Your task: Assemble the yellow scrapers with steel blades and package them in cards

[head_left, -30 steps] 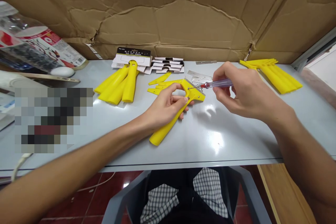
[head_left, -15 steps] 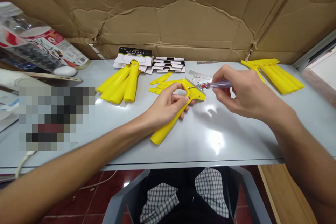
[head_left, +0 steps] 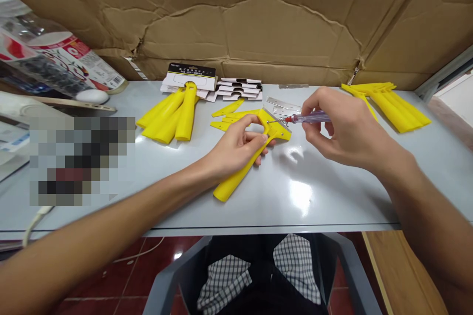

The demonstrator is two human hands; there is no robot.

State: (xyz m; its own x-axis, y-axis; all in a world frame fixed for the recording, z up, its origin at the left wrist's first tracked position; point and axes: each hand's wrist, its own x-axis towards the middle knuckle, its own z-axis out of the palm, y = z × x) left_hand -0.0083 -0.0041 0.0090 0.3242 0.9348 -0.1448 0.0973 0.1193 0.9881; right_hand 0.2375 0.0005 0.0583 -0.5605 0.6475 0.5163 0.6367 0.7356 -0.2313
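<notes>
My left hand [head_left: 242, 145] is wrapped round a yellow scraper [head_left: 236, 179], its handle slanting down to the left and its wide head up to the right. Between the thumb and fingers of my right hand [head_left: 328, 123] is a screwdriver [head_left: 312, 117] with a clear purplish handle and a red collar. The thin shaft points left, its tip at a screw in the scraper head. Just behind the head lie loose metal blades [head_left: 283, 106], small screws and flat yellow pieces [head_left: 228, 108].
Yellow handles [head_left: 168, 115] and printed cards [head_left: 190, 78] lie at the back left, beside folded cards [head_left: 240, 89]. More yellow scraper parts [head_left: 395, 106] are at the right. Bottles [head_left: 74, 54] lean at the far left. Cardboard [head_left: 258, 29] stands behind the table.
The camera view has shifted slightly. My hands, the scraper and the screwdriver keep nearly the same positions relative to each other.
</notes>
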